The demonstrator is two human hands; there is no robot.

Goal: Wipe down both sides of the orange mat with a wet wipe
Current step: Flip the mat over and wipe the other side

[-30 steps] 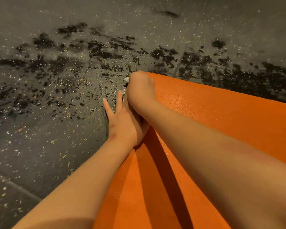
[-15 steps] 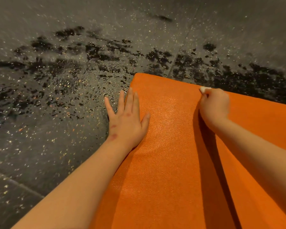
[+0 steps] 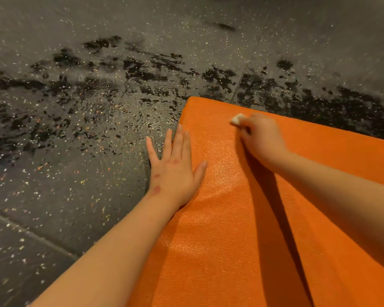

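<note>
Fingers [image 3: 249, 125] of the right hand [image 3: 263, 139] curl tightly around a small wet wipe [image 3: 237, 119], on the orange mat [image 3: 231, 218] near its far corner. The left hand [image 3: 175, 171] lies flat at nine o'clock from the wipe, fingers straight, straddling the mat's left edge and the floor [image 3: 75, 185]. The mat stretches toward five o'clock.

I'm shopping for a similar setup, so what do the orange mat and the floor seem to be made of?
Mat: likely vinyl-skinned foam; fine pebbled grain, soft sheen, thick rounded edge.
Floor: probably rubber tile; dark matt grey, pale and coloured flecks, straight seams, darker patches that look wet.
</note>
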